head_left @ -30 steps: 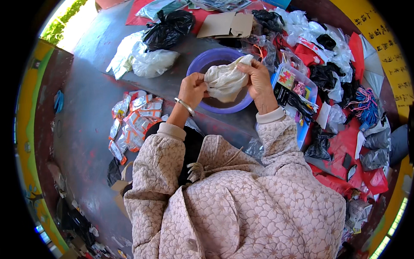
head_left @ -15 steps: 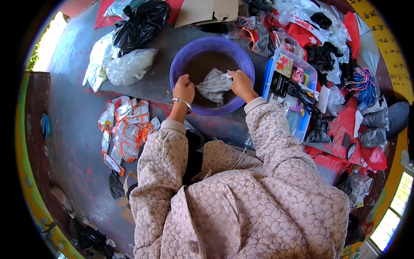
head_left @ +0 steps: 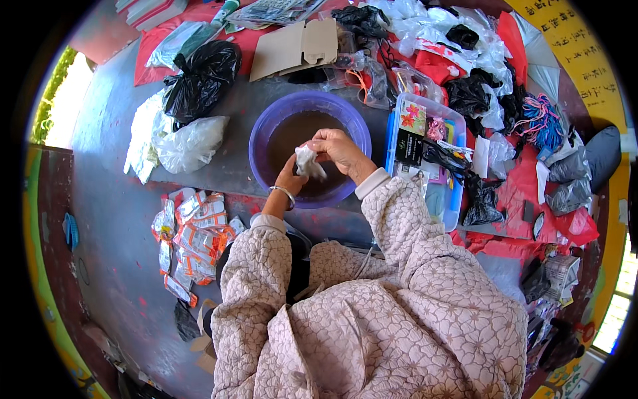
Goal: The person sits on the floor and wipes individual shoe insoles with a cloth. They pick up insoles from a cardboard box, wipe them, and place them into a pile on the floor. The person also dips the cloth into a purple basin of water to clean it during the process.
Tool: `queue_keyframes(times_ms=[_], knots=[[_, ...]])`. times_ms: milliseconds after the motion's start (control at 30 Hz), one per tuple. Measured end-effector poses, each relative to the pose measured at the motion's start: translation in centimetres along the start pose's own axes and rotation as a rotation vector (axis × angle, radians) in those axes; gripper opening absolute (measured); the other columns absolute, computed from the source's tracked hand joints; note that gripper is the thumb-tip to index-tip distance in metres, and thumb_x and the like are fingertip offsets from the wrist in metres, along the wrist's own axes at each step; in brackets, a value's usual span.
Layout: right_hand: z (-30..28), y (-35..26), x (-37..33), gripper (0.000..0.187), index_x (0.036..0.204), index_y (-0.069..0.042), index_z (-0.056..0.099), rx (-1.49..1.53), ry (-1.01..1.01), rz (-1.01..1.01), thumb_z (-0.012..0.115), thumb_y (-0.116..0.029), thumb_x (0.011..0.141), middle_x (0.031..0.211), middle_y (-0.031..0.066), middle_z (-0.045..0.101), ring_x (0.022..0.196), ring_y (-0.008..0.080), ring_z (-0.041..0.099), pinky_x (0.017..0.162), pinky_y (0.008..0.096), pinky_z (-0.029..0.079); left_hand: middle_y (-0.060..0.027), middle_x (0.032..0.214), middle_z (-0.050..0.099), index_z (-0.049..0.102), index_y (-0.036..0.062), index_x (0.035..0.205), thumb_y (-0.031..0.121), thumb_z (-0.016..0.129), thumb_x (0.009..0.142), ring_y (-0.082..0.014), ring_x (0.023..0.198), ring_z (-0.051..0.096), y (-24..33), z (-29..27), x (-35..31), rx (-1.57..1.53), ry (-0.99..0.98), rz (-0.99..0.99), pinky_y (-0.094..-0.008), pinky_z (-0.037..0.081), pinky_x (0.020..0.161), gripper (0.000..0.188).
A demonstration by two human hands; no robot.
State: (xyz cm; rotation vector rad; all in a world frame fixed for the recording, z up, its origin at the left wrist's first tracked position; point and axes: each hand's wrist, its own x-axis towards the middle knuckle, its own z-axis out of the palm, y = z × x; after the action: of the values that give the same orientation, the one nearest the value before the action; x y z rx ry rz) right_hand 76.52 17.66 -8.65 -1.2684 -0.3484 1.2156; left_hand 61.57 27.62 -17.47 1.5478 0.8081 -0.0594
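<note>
Seen from the head camera looking down, a person in a quilted, flower-patterned pink jacket crouches over a round purple plastic basin (head_left: pixel 260 133) of murky brown water set on a grey floor (head_left: pixel 113 219), both hands working a small crumpled white cloth (head_left: pixel 307 161) above the water. The right hand (head_left: pixel 340 149) is closed over the cloth's upper end, its grip pinching the fabric between thumb and fingers; the left hand (head_left: pixel 290 179), a metal bangle at the wrist, is curled against the lower end, fingers closed on it as far as can be told. The cloth hangs bunched between the two hands inside the basin's rim, its long axis running roughly from upper right to lower left, the lower end pointing toward the person. By the look of it the washing is mid-way: the cloth is wet and balled up and the water already clouded, with wringing and laying out apparently still to come. Around the basin lie a black plastic bag (head_left: pixel 199 80), a clear plastic bag (head_left: pixel 189 143), a spread of orange-and-white sachets (head_left: pixel 196 233) and a clear plastic box of small goods (head_left: pixel 425 149).
</note>
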Motion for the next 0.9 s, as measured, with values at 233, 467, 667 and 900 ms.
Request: queue_keyframes(times_ms=[233, 467, 667, 900], knots=[[2.4, -2.0, -1.3, 0.013, 0.086, -0.008, 0.056, 0.574, 0.365, 0.091, 0.06, -0.019, 0.08, 0.076, 0.005, 0.06, 0.07, 0.0157, 0.056, 0.063, 0.0275, 0.042, -0.0138, 0.118, 0.05, 0.041, 0.0015, 0.123, 0.007, 0.038, 0.084, -0.0304, 0.11, 0.049, 4.9, -0.2, -0.7, -1.023, -0.201, -0.082, -0.0483, 0.043, 0.089, 0.04], [5.5, 2.1, -2.0, 0.011, 0.07, -0.005, 0.05, 0.15, 0.392, -0.264, 0.059, -0.009, 0.076, 0.067, 0.0023, 0.052, 0.063, 0.0099, 0.052, 0.059, 0.0231, 0.043, -0.0177, 0.113, 0.053, 0.046, -0.0027, 0.111, 0.019, 0.044, 0.084, -0.0327, 0.106, 0.051, 7.5, -0.3, -2.3, -1.428, -0.443, 0.048, -0.047, 0.042, 0.091, 0.034], [9.0, 5.6, -0.3, 0.012, 0.08, -0.005, 0.054, -0.376, 0.431, -0.595, 0.055, -0.017, 0.081, 0.071, 0.0112, 0.059, 0.065, 0.0254, 0.058, 0.065, 0.0369, 0.045, -0.0169, 0.125, 0.046, 0.046, 0.0025, 0.118, 0.028, 0.038, 0.091, -0.0295, 0.116, 0.045, -2.4, -0.7, 3.4, -1.064, -0.522, 0.395, -0.0415, 0.034, 0.101, 0.038], [4.3, 4.1, 4.1, 0.017, 0.072, -0.008, 0.058, -0.804, 0.729, -0.617, 0.048, -0.018, 0.081, 0.078, 0.0117, 0.058, 0.078, 0.0335, 0.054, 0.07, 0.0434, 0.043, -0.0121, 0.123, 0.05, 0.046, 0.0046, 0.121, 0.029, 0.035, 0.093, -0.0275, 0.115, 0.046, 5.3, 1.6, -0.4, -1.175, -0.135, 0.059, -0.0386, 0.036, 0.097, 0.039]])
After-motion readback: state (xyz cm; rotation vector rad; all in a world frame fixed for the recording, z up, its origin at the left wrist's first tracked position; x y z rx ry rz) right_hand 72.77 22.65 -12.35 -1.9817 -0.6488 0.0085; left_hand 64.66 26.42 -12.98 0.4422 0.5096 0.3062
